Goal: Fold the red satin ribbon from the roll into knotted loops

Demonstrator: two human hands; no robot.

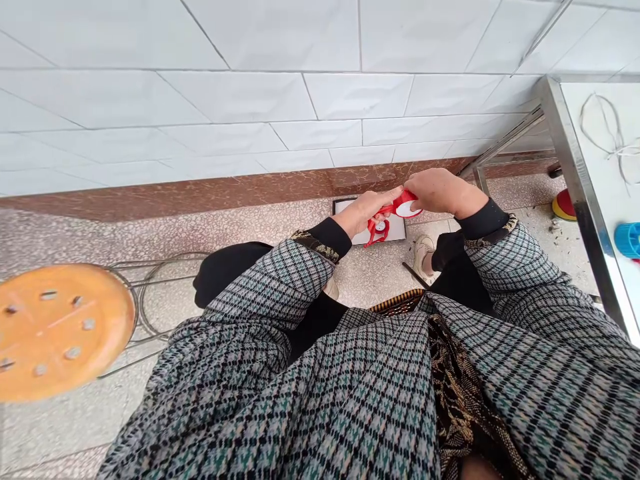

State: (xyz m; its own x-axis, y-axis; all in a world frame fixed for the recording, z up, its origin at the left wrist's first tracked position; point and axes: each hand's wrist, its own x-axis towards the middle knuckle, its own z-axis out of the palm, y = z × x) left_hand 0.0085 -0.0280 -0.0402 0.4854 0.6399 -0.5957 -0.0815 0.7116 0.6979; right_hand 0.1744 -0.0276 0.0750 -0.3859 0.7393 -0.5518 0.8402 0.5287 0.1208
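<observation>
Near the wall base, my two hands meet at a red roll-like thing with a white oval face; its exact kind is unclear. My right hand is closed on its right side, fingers curled and partly hidden. My left hand is closed on a red strip at its left side. Just below the left fingers is a small round white dial with a red band, like a wristwatch; whether it hangs or lies there I cannot tell. Beneath the hands, a white flat tray or board with a dark edge lies on the floor.
An orange round stool with metal legs stands at left. At right is a metal-framed table with a white cable and a blue plastic thing. A red and yellow object sits on the floor beyond my shoe. A tiled wall rises ahead.
</observation>
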